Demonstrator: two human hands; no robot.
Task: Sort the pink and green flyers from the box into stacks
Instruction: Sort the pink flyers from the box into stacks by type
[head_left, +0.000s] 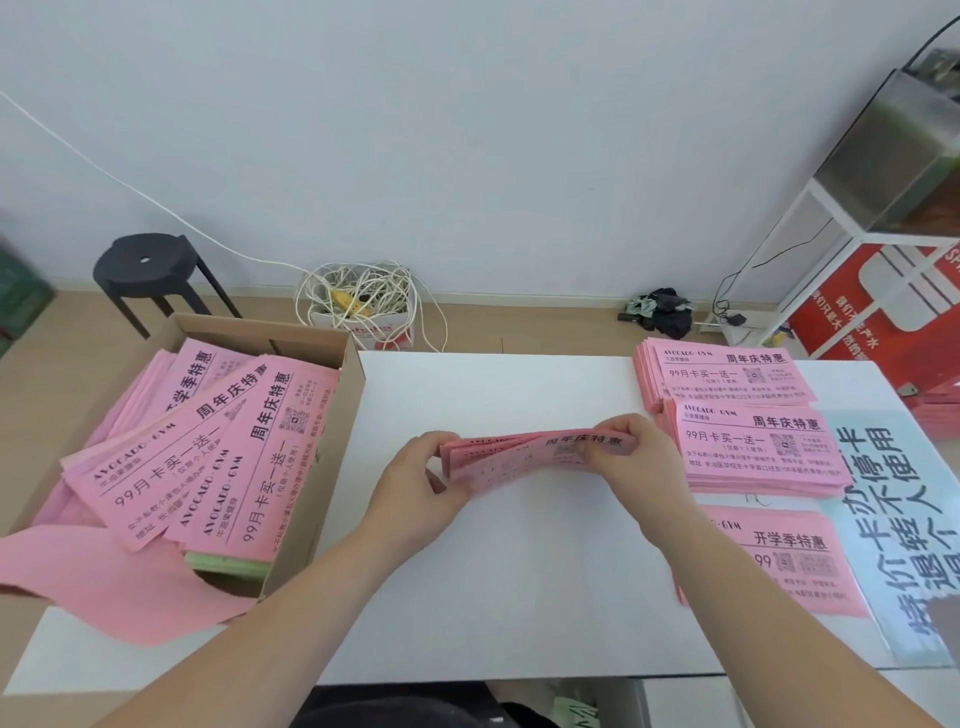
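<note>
Both hands hold a small bundle of pink flyers (524, 457) just above the middle of the white table (493, 597). My left hand (421, 483) grips its left end and my right hand (634, 457) pinches its right end. A cardboard box (322, 467) at the left holds several loose pink flyers (218, 457) and a few green flyers (228, 564) underneath. At the right lie three pink stacks: a far stack (722, 376), a middle stack (758, 449) and a near stack (779, 561).
A loose pink sheet (104, 587) hangs over the box's near side. A pale blue printed sign (898, 530) lies at the table's right edge. Behind the table are a black stool (150, 270), a box of tangled cables (363, 306) and a white shelf frame (857, 223).
</note>
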